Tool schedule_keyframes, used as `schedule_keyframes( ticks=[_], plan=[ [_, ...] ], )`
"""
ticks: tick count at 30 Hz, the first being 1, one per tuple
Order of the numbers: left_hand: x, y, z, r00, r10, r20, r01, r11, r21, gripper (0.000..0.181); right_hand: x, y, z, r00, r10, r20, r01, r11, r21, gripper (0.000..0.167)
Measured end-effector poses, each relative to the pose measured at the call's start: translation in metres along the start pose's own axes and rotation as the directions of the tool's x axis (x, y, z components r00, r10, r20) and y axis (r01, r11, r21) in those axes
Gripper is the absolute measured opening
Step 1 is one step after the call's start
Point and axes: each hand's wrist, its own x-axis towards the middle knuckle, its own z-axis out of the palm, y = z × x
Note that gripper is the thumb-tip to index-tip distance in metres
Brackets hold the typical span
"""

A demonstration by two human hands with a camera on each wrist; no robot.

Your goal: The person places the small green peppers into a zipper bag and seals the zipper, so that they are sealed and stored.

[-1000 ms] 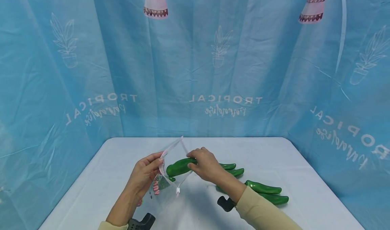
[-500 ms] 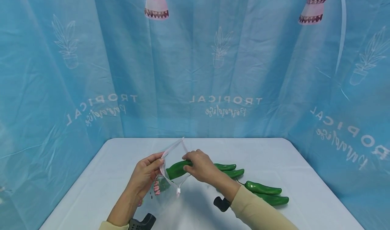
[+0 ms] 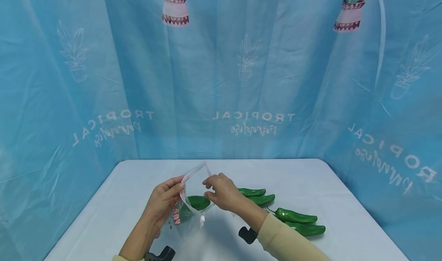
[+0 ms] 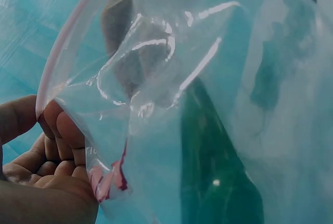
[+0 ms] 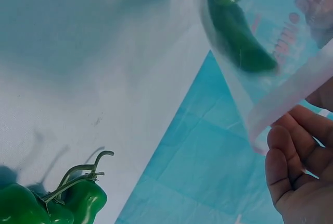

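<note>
A clear zip bag (image 3: 189, 225) with pink print is held up, mouth spread, above the table. My left hand (image 3: 164, 199) pinches the left side of its rim between thumb and fingers. Inside the bag lies a green pepper (image 3: 199, 202), and more green shows lower down in it, partly behind the print. At the right of the mouth is my right hand (image 3: 224, 194), its thumb and fingers apart and holding nothing. Seen from the right wrist, its fingertips are by the bag's pale zip band (image 5: 302, 81). Through the film in the left wrist view the pepper (image 4: 213, 166) looks blurred.
Several green peppers lie on the white table (image 3: 138, 184) to the right: one pair (image 3: 296, 216) in front, others (image 3: 252, 192) farther back, partly behind my right arm. A blue printed curtain (image 3: 214, 80) surrounds the table's back and sides.
My right hand pushed the green pepper down into the bag, then let go of it. The pepper now sits lower inside. My left hand still holds the rim in nearly the same spot.
</note>
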Motion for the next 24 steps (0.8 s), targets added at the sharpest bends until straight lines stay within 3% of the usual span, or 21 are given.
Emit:
schedule_keyframes(
  ticks=[15, 24],
  plan=[
    [0.002, 0.000, -0.001, 1.000, 0.000, 0.010, 0.000, 1.000, -0.017, 0.047, -0.013, 0.006, -0.017, 0.998, -0.002, -0.056, 0.004, 1.000, 0.030, 0.031],
    [0.000, 0.001, -0.004, 1.000, -0.002, 0.001, 0.002, 1.000, -0.012, 0.047, -0.033, 0.014, -0.026, 0.996, 0.062, -0.068, -0.056, 0.995, 0.085, 0.033]
  ],
)
